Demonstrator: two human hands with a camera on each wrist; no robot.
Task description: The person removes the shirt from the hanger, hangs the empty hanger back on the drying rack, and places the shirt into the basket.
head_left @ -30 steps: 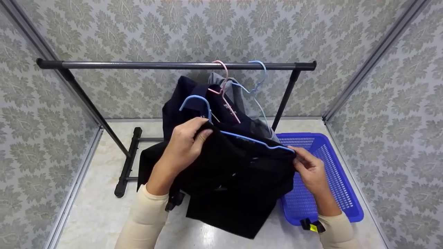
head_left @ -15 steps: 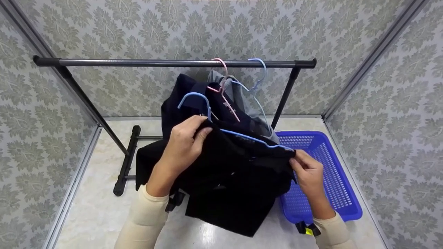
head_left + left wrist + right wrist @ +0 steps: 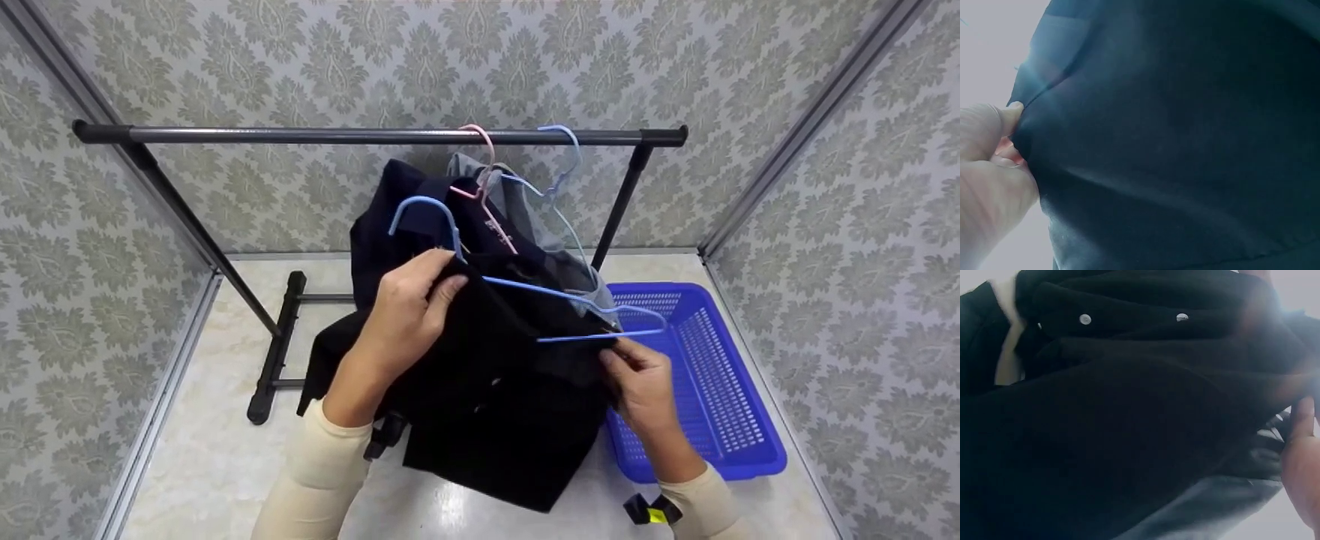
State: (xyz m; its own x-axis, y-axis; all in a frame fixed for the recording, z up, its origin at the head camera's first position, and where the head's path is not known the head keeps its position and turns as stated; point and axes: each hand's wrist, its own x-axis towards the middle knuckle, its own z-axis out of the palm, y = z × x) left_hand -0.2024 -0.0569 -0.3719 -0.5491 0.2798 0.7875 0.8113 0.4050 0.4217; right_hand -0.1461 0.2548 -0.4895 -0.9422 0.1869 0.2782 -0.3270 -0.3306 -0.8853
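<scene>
Evidently the left hand (image 3: 409, 304) pinched the black garment (image 3: 510, 405) between thumb and fingers just below the hook of the blue hanger (image 3: 540, 288), while the right hand (image 3: 645, 379) pinched another edge near the hanger's bare end. Held before the rack (image 3: 300, 136), beside the basket (image 3: 742, 375), the cloth looked soft, probably light and apt to sag, so its edges seemed the surest hold; the thin hanger, likely stiffer, was best steadied below its hook.

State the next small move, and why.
Perhaps slide the black garment off the hidden side of the held hanger: its other end juts out bare, the right hand pinches cloth near it, and the left hand pinches cloth by the hook.
</scene>
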